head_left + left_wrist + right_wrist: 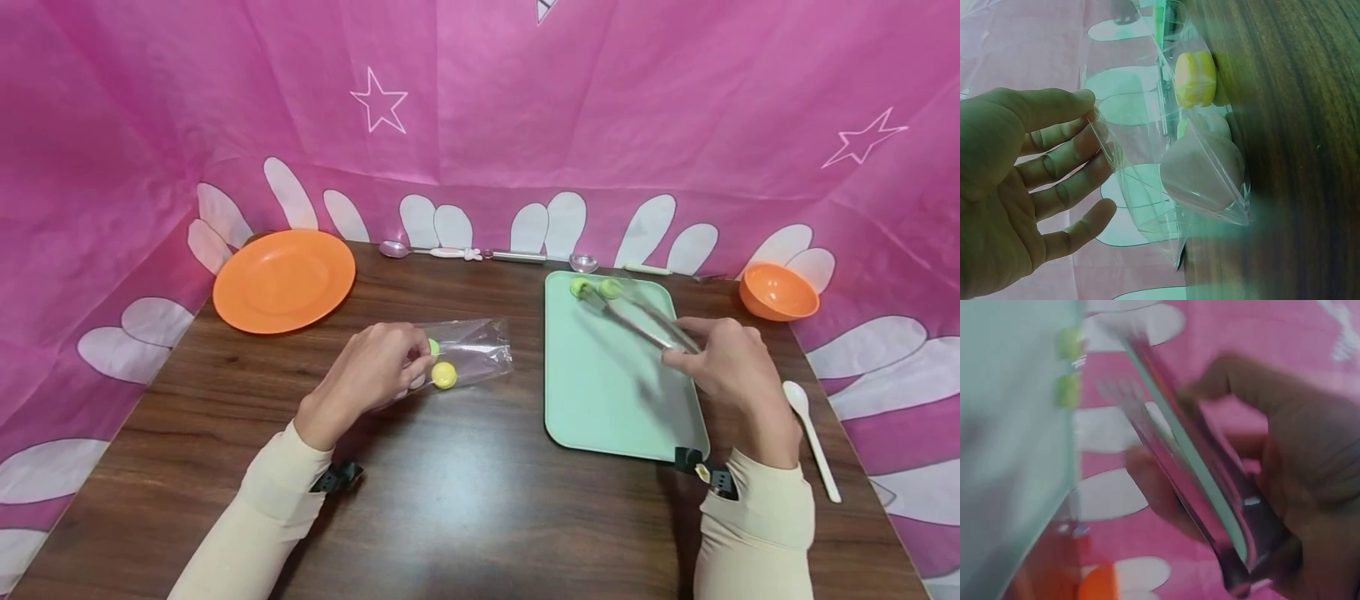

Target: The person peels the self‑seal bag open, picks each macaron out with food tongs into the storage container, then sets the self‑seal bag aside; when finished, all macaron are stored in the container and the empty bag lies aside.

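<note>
My left hand point(378, 367) pinches the edge of a clear plastic bag point(483, 342) between thumb and fingers and holds its mouth raised. Inside the bag lie a yellow macaron point(1195, 79), a pale greyish one point(1200, 169) and a green one point(433, 347). In my right hand point(723, 358) is a pair of metal tongs point(633, 325), their arms spread apart and blurred. Two green macarons point(611, 288) sit at the far end of the mint-green tray point(600, 400). The tong tips are near them in the head view; the right wrist view shows nothing between the tips.
An orange plate point(285, 283) stands at the back left, an orange bowl point(778, 292) at the back right. Along the back edge lie several utensils, among them a pink-handled spoon point(393, 248) and a ladle point(583, 263). A white spoon point(813, 442) lies right of the tray.
</note>
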### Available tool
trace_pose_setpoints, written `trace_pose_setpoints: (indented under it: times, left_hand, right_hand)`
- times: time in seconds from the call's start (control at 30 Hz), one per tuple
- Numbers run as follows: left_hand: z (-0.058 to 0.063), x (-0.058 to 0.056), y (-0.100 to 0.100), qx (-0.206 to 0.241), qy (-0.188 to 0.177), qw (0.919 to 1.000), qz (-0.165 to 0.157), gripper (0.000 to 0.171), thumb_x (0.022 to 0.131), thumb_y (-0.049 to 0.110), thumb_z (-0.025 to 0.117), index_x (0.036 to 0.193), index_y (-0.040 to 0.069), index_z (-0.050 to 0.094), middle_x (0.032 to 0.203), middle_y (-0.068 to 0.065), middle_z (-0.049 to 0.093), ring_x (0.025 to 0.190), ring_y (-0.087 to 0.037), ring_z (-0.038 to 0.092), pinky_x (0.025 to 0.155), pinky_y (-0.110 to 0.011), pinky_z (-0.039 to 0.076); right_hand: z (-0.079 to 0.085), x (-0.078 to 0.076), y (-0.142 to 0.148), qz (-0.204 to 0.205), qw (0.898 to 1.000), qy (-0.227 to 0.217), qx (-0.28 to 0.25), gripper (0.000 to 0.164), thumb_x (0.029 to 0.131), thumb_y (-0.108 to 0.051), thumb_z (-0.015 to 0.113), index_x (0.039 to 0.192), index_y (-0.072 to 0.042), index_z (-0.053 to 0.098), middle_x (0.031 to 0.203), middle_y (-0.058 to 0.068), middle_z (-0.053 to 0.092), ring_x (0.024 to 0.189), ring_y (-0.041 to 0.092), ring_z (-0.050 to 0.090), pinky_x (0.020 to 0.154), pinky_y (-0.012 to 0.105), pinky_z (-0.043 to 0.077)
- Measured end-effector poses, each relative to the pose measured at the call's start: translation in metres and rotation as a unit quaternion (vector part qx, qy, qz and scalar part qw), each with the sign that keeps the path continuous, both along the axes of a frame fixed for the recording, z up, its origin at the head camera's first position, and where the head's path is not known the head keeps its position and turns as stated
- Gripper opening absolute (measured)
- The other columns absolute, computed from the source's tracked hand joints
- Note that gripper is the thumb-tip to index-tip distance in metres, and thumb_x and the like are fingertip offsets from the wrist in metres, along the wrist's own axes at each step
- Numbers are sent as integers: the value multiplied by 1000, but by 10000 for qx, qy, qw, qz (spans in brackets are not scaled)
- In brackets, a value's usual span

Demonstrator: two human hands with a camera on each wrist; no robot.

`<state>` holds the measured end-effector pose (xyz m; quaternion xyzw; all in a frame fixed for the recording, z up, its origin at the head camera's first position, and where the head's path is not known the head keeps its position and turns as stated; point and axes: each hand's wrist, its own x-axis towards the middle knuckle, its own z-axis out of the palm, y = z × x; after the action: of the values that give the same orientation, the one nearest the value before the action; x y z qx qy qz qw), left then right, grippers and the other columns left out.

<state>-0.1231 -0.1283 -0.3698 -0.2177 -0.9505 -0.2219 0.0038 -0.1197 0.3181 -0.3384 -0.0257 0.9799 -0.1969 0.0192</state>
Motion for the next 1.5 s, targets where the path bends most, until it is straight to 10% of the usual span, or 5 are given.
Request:
trace_pose_setpoints:
  times: [0.2,0.77,1.17,1.5]
  left_hand:
    - [0,0,0,-7,34,10000,11,4,96,15,78,94,13,77,87,1,72,77,-18,60,71,-37,54]
    - [-1,-2,4,-33,172,9995,-259,9,95,19,82,88,16,76,79,5,67,73,-17,57,67,-34,50]
    - [-1,-1,5,-78,146,9994,-294,9,94,19,83,88,16,76,78,5,67,73,-14,57,67,-33,51]
    - [-3,0,4,-152,192,9996,-147,10,94,18,81,86,16,75,76,4,64,70,-16,56,64,-34,49]
  right_hand:
    - [8,2,-35,1790,9832,-144,-334,42,85,-10,84,126,-9,78,79,-5,70,70,10,55,59,26,42]
    - [-30,-11,-103,2983,9507,-338,-783,42,78,-6,75,120,-8,80,66,-11,56,59,2,43,53,21,34]
    - [-30,-6,-117,2864,9538,-489,-769,43,80,-6,73,123,-4,78,77,-4,66,57,2,39,52,22,33]
    - [-10,-6,-62,2101,9742,-268,-784,37,82,-1,81,116,-15,81,78,-3,68,65,8,53,54,24,42]
